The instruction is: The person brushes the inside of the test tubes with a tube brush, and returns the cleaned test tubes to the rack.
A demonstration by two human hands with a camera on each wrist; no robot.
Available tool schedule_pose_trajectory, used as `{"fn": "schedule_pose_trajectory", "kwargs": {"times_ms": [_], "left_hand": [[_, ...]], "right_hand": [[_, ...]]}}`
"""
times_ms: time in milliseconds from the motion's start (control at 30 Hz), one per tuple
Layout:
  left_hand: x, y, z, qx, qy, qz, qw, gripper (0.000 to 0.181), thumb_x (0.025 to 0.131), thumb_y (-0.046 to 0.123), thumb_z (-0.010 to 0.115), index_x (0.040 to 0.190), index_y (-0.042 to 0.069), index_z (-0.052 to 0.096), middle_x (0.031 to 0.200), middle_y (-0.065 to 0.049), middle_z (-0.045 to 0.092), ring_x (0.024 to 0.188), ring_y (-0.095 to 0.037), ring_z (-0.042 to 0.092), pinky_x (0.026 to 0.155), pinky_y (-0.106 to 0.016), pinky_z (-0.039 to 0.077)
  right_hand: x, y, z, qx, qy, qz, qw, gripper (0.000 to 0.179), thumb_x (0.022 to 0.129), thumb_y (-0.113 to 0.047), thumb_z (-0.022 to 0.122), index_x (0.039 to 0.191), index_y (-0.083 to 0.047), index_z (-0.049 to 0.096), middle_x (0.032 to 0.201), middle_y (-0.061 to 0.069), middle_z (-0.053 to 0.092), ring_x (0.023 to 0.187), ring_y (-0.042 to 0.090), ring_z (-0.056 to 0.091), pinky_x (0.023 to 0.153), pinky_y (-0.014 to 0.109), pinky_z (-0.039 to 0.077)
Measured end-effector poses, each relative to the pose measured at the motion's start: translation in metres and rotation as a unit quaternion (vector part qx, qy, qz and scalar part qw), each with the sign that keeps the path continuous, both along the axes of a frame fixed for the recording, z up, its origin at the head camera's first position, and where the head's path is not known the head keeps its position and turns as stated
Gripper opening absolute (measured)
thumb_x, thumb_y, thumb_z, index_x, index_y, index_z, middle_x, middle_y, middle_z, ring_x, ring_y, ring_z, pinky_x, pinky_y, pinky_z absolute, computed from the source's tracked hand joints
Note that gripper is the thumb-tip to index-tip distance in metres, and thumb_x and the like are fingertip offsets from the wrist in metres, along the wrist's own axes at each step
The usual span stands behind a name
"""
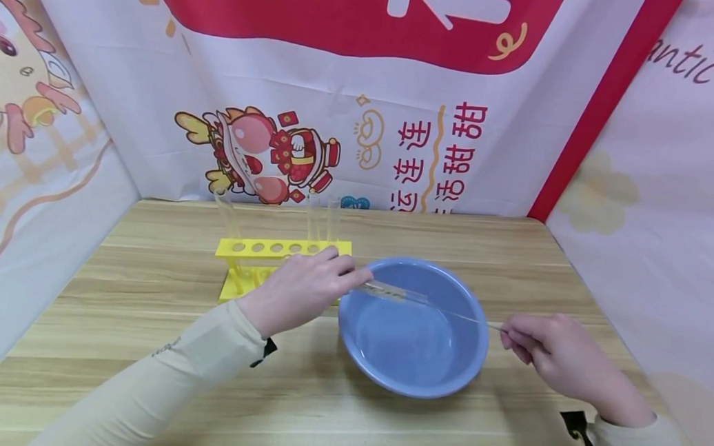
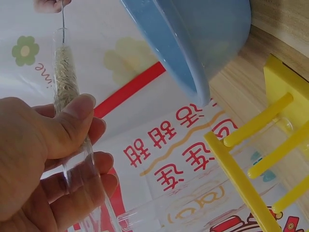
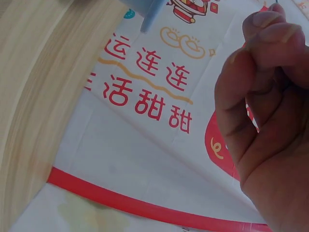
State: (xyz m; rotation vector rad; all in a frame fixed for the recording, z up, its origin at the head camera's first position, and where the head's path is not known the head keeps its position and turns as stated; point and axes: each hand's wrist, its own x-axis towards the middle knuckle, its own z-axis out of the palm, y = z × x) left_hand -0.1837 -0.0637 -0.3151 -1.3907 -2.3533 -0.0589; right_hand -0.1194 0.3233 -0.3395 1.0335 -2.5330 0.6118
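Note:
My left hand (image 1: 303,285) grips a clear test tube (image 1: 380,290) and holds it tilted over the blue basin (image 1: 407,391), its mouth toward the right. Inside the tube sit the pale bristles of a test tube brush (image 2: 66,72), as the left wrist view shows. The brush's thin wire handle (image 1: 465,317) comes out of the tube's mouth and crosses the basin's right rim. At its end, my right hand (image 1: 562,355) pinches the wire between thumb and fingers. In the right wrist view only a tip of the wire shows above the fingertips (image 3: 265,19).
Behind my left hand stands a yellow test tube rack (image 1: 226,246), partly hidden by it. Several clear tubes (image 1: 314,220) stand upright or lean in the rack. Wood-grain tabletop (image 1: 319,414) lies around the basin, with printed cloth (image 1: 491,170) hanging at the back and sides.

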Motion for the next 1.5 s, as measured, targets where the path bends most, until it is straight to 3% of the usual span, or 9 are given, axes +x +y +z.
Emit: {"fn": "schedule_pose_trajectory", "kwargs": {"times_ms": [300,833,1133,1500], "left_hand": [[-0.001,-0.003,-0.001,0.009,0.001,-0.002,1.0000,0.047,0.087,0.008,0.077,0.131,0.017,0.064,0.114,-0.007,0.069,0.095,-0.022,0.065,0.069,-0.032,0.060],[0.001,-0.007,-0.001,0.015,-0.010,0.006,0.9998,0.049,0.084,0.009,0.079,0.131,0.018,0.065,0.114,-0.006,0.069,0.100,-0.023,0.065,0.073,-0.035,0.060],[-0.001,-0.008,0.001,0.021,0.011,0.002,0.9997,0.044,0.086,0.008,0.077,0.128,0.018,0.067,0.110,-0.005,0.070,0.095,-0.021,0.066,0.067,-0.032,0.060],[0.000,-0.009,0.001,0.024,0.017,0.001,0.9996,0.044,0.086,0.008,0.077,0.128,0.017,0.067,0.108,-0.005,0.070,0.094,-0.020,0.065,0.065,-0.031,0.059]], "right_hand": [[0.001,0.006,-0.002,-0.015,-0.022,0.017,0.9995,0.048,0.085,0.017,0.060,0.079,-0.030,0.055,0.062,-0.022,0.043,0.053,-0.009,0.039,0.050,0.009,0.034],[0.003,0.015,-0.003,-0.027,-0.016,0.037,0.9988,0.049,0.081,0.022,0.061,0.081,-0.027,0.056,0.062,-0.021,0.045,0.054,-0.010,0.040,0.048,0.007,0.034],[0.006,0.019,-0.001,-0.013,-0.031,0.010,0.9994,0.051,0.083,0.020,0.060,0.082,-0.030,0.055,0.063,-0.022,0.043,0.052,-0.009,0.039,0.047,0.008,0.034],[0.007,0.024,-0.004,-0.021,-0.028,0.012,0.9993,0.051,0.083,0.021,0.060,0.082,-0.029,0.056,0.063,-0.021,0.043,0.052,-0.009,0.038,0.046,0.008,0.033]]}}
